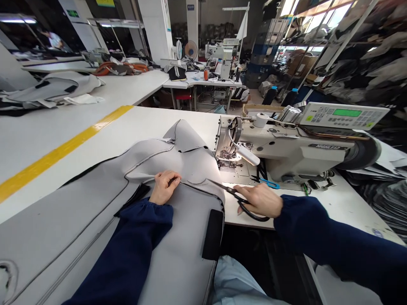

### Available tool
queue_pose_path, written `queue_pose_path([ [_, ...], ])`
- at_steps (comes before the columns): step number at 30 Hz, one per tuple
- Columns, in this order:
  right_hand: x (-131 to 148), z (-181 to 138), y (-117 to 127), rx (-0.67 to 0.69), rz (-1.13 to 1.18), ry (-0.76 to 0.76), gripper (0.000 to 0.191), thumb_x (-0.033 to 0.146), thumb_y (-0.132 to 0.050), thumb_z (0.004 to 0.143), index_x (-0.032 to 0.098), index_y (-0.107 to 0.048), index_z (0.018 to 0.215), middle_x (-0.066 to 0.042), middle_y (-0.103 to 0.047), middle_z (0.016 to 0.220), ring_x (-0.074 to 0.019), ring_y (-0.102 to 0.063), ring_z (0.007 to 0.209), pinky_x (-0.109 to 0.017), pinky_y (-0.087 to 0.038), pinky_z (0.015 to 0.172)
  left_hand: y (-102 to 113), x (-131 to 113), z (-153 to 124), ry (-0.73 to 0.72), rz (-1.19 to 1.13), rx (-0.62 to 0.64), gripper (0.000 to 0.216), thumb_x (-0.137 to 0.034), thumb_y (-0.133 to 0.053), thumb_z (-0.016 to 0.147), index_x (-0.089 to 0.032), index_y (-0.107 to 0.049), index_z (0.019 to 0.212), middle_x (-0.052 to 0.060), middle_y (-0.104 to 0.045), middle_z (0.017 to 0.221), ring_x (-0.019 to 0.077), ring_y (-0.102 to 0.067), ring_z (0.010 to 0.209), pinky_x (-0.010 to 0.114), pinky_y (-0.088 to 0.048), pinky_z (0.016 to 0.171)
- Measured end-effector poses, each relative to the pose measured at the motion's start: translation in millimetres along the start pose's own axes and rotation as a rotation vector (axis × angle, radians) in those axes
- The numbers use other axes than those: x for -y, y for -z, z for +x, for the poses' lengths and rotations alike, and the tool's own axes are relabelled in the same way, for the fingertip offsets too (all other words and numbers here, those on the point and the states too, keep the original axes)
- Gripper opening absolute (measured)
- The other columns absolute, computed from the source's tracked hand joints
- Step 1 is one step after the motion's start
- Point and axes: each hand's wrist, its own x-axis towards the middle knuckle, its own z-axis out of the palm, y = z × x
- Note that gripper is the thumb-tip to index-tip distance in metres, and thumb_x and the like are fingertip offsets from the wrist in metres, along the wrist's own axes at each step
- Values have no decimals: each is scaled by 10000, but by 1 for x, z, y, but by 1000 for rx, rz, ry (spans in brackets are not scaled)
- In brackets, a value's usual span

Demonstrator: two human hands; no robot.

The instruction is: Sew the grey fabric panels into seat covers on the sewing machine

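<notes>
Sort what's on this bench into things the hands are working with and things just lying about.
In use: grey fabric piece under left hand; black scissors in right hand.

Lying about: blue-handled scissors, sewing machine, control panel.

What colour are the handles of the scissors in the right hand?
Black, seen in the head view: the scissors in the right hand have black handles.

Left hand (164, 186) palm down, fingers curled; right hand (260, 200) closed, seemingly gripping; both forearms extended forward.
</notes>
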Motion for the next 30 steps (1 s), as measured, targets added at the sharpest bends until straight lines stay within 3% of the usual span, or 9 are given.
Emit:
queue_pose_path([
  [4, -33, -46, -39, 47, -80, -220, 478, 433, -479, 887, 83, -476, 1212, -137, -667, 948, -251, -640, 718, -271, -304, 501, 5, -17, -1, -71, 186, -2, 294, -364, -398, 802, -179, -539, 623, 27, -625, 752, 180, -545, 779, 398, -288, 859],
  [8, -45, -63, -57, 143, -99, -394, 423, 323, -432, 902, 108, -443, 1267, -140, -640, 1007, -246, -633, 693, -279, -361, 497, 6, -43, 10, -11, 350, 188, 328, -451, -419, 826, -189, -594, 736, 24, -631, 863, 170, -566, 745, 311, -370, 694],
  [11, -36, -49, -50, 18, -81, -316, 327, 218, -442, 878, 116, -515, 1180, -155, -582, 1114, -262, -611, 859, -324, -449, 636, -1, -60, 21, 8, 441, 411, 340, -471, -476, 805, -217, -584, 1003, 37, -605, 1063, 216, -583, 893, 295, -382, 662],
  [14, -19, -23, -36, -201, -42, -146, 251, 198, -439, 882, 98, -558, 1079, -161, -547, 1162, -274, -550, 987, -368, -454, 771, -12, -68, 27, 0, 487, 561, 284, -404, -505, 806, -205, -572, 997, 54, -598, 1080, 235, -572, 951, 297, -382, 679],
  [20, 10, 6, -21, -396, 197, 54, 271, 258, -372, 929, 106, -564, 1046, -141, -590, 1066, -240, -564, 880, -368, -463, 730, -25, -61, 24, 95, 431, 524, 140, -307, -482, 825, -202, -554, 765, 10, -629, 868, 190, -570, 831, 275, -346, 635],
  [23, 25, -9, -25, -479, 570, -1, 297, 287, -354, 935, 112, -590, 985, -138, -613, 999, -213, -578, 852, -349, -471, 735, -24, -62, 18, 80, 412, 443, 156, -286, -468, 833, -193, -553, 742, 7, -615, 797, 175, -557, 760, 273, -336, 619],
  [25, 39, -25, -33, -430, 1027, -79, 335, 359, -368, 933, 124, -604, 901, -114, -627, 876, -171, -589, 753, -292, -485, 647, -27, -73, 6, -6, 328, 355, 173, -268, -459, 842, -181, -563, 735, 11, -601, 778, 153, -544, 722, 266, -351, 626],
  [27, 56, -41, -45, -286, 1638, -171, 388, 470, -406, 906, 132, -594, 881, -90, -624, 824, -142, -595, 670, -228, -469, 516, -35, -95, -13, -206, 208, 320, 202, -249, -437, 862, -173, -583, 745, 17, -590, 778, 133, -534, 717, 257, -372, 660],
  [30, 83, -62, -72, -40, 2442, -303, 466, 587, -448, 847, 141, -570, 909, -65, -626, 822, -138, -617, 629, -187, -445, 409, -62, -136, -52, -629, 166, 461, 217, -231, -453, 859, -170, -594, 707, 25, -574, 744, 132, -513, 704, 284, -364, 664],
])
